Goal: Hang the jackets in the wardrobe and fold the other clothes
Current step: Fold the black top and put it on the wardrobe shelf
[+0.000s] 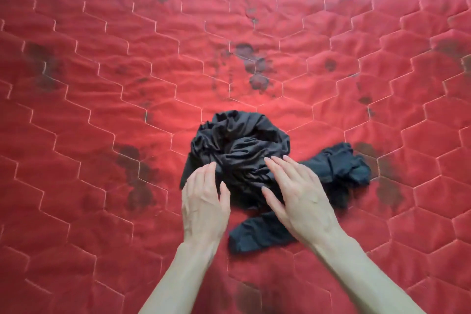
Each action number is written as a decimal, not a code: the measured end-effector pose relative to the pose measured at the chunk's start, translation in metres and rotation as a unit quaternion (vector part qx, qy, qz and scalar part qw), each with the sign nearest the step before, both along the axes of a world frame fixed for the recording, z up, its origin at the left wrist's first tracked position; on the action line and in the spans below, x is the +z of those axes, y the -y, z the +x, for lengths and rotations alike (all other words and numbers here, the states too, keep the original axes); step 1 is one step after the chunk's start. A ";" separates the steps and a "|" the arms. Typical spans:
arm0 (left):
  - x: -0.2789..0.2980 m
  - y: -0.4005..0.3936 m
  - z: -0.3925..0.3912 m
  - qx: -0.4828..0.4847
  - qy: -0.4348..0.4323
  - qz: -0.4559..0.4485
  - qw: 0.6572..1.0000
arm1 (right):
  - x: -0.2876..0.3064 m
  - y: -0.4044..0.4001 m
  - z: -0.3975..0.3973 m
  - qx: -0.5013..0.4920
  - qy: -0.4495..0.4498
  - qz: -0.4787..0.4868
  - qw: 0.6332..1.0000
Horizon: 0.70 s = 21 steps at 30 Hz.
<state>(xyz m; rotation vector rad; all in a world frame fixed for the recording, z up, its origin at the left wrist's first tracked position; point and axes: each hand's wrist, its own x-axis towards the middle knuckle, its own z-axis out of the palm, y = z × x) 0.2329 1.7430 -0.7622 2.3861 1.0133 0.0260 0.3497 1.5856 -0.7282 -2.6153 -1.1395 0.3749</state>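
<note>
A crumpled black garment (237, 145) lies bunched in a heap on the red quilted bed cover (102, 84). One dark part of it trails out to the right (341, 166) and another end lies near me under my right wrist (254, 236). My left hand (204, 201) hovers at the heap's left edge with relaxed fingers, the fingertips at the cloth. My right hand (298, 191) lies flat over the heap's near right side, fingers straight. Neither hand grips the cloth.
The red cover with a stitched hexagon pattern and dark flower prints fills the whole view. No wardrobe, hanger or other clothes are in sight.
</note>
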 end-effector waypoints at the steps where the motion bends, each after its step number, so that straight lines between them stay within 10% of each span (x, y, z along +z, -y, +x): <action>1: -0.008 -0.001 0.000 -0.003 -0.009 -0.005 1.000 | -0.012 -0.006 0.000 0.005 -0.009 -0.011 1.000; 10: -0.030 -0.006 0.006 0.005 -0.039 -0.107 0.994 | -0.050 -0.020 -0.001 -0.035 -0.039 -0.145 0.988; 21: -0.032 -0.015 -0.028 0.098 0.051 -0.045 0.993 | -0.042 0.037 0.019 -0.437 -0.181 0.150 0.869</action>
